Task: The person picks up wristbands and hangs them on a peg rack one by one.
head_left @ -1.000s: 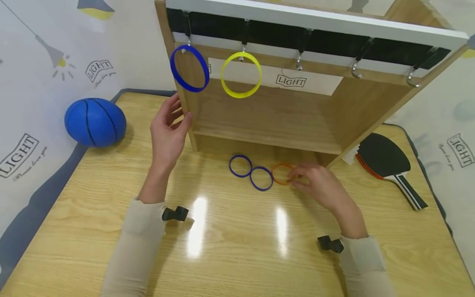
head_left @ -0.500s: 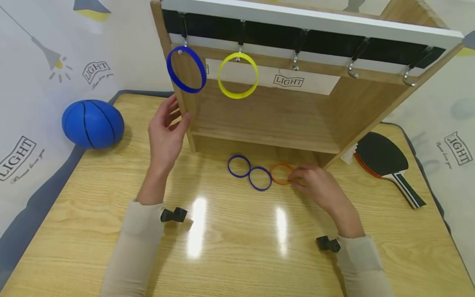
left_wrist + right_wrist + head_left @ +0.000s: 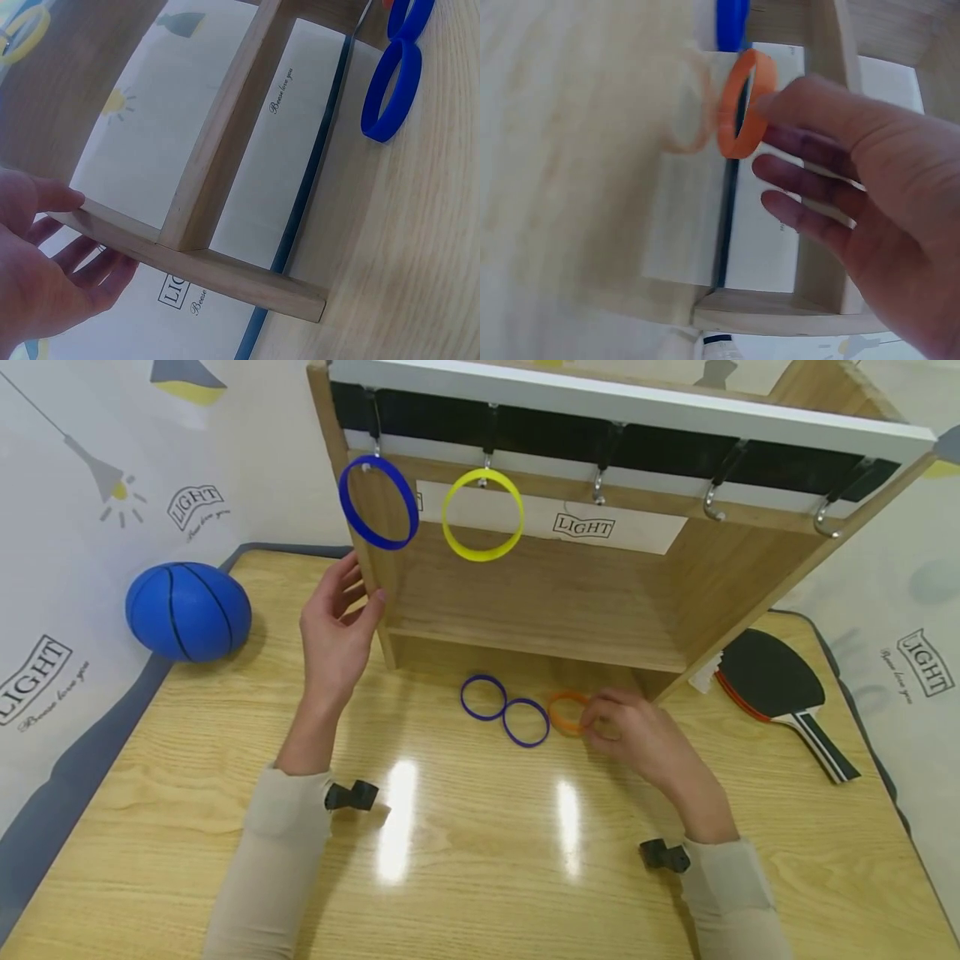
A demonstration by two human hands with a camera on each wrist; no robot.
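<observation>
At the left side panel of a wooden rack (image 3: 540, 593), my left hand (image 3: 337, 639) grips the board's edge, thumb in front and fingers behind. My right hand (image 3: 637, 731) pinches an orange wristband (image 3: 564, 713) between thumb and index finger, close over the table. In the right wrist view the orange wristband (image 3: 731, 124) stands tilted above its reflection, the other fingers loosely bent. Beside it two blue wristbands (image 3: 527, 723) lie touching on the tabletop. Along the rack's top run several metal hooks (image 3: 597, 489). A blue wristband (image 3: 377, 503) and a yellow wristband (image 3: 482, 516) hang from the two leftmost.
A blue ball (image 3: 187, 612) sits on the table (image 3: 480, 877) at the left. To the rack's right lies a black table tennis paddle (image 3: 772, 677) with a striped handle. Printed paper (image 3: 922, 610) covers the walls around the table.
My right thumb and index finger have closed on the orange wristband, and its near side has tilted slightly. The left hand stays on the rack panel; the other wristbands keep their places.
</observation>
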